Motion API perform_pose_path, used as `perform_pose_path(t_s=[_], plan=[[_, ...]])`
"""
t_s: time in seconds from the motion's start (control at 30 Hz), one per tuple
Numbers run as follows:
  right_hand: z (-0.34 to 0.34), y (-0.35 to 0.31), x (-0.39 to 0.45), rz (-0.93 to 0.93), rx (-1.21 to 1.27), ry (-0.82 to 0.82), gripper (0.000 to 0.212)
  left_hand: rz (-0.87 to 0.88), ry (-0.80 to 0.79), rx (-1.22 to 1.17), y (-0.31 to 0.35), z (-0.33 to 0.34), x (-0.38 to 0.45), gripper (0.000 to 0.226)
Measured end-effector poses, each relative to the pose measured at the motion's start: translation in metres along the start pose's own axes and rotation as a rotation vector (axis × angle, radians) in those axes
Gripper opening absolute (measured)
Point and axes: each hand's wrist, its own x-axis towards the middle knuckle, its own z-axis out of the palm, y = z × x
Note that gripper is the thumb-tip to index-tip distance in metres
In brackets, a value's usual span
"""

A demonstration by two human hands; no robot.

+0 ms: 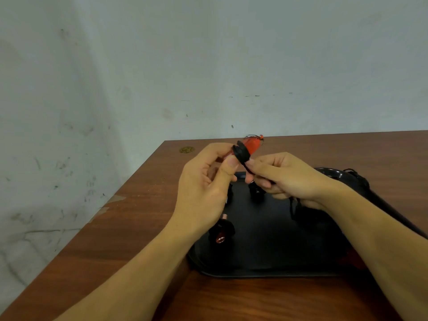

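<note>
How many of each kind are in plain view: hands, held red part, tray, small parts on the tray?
Hands: 2 (left hand, right hand)
Held red part: 1
Black tray: 1
Small parts on the tray: 2
Total: 6

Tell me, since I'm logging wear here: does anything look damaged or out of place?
The wooden table has pale chipped patches along its left edge, where the surface layer seems torn away. Nothing on the black tray looks spilled.
</note>
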Motion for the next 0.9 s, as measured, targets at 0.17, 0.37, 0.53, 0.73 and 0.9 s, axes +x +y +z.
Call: perform_pose_path(t_s=[0.17, 0.37, 0.53, 0.73, 0.9], plan=[[-0.012, 0.005, -0.01, 0.064, -0.352, 0.1, 0.046, -0.054, 0.134, 0.038, -0.001, -0.007, 0.004, 0.015], [-0.026, 0.002, -0.014, 0.048, -0.918, 0.441, 0.021, -0.041, 0.071, 0.107, -0.006, -0.004, 0.002, 0.016], [0.018, -0.011, -0.021, -0.23, -0.254, 0.177, 0.033, 0.006, -0.046, 0.099, -0.007, 0.003, -0.003, 0.021], [0.03, -0.008, -0.019, -0.088, 0.139, 0.099, 0.017, 0.046, -0.029, 0.129, -0.014, 0.001, -0.001, 0.021], [0.016, -0.006, -0.018, -0.174, 0.067, 0.241, 0.032, -0.058, -0.058, 0.086, -0.013, -0.001, -0.001, 0.024]])
